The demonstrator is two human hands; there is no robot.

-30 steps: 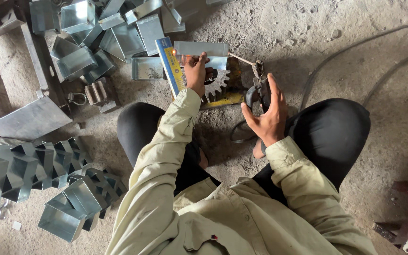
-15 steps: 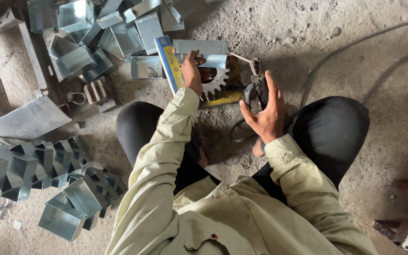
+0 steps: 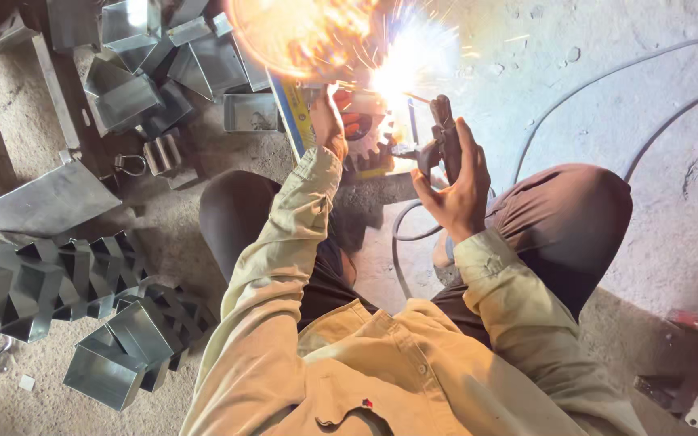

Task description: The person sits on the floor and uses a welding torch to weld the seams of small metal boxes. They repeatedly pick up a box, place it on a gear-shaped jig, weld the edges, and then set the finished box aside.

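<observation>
I sit on a concrete floor with my knees spread. My right hand (image 3: 456,187) grips a dark welding electrode holder (image 3: 443,137) whose rod points left into a bright arc (image 3: 391,74) throwing sparks. My left hand (image 3: 330,123) reaches forward and holds the metal workpiece steady beside the arc; the glare hides most of the piece. A toothed gear (image 3: 369,141) lies just under the arc on a yellow-and-blue board (image 3: 295,121).
Folded sheet-metal boxes are piled at the upper left (image 3: 135,93) and in a row at the lower left (image 3: 50,287). A flat metal sheet (image 3: 42,202) lies at left. Cables (image 3: 575,89) curve across the floor at right. A red-grey machine part (image 3: 692,363) stands at the lower right.
A welding arc has struck at the workpiece, with bright glare and sparks where there were none. My right hand has closed on the holder and brought it to the piece.
</observation>
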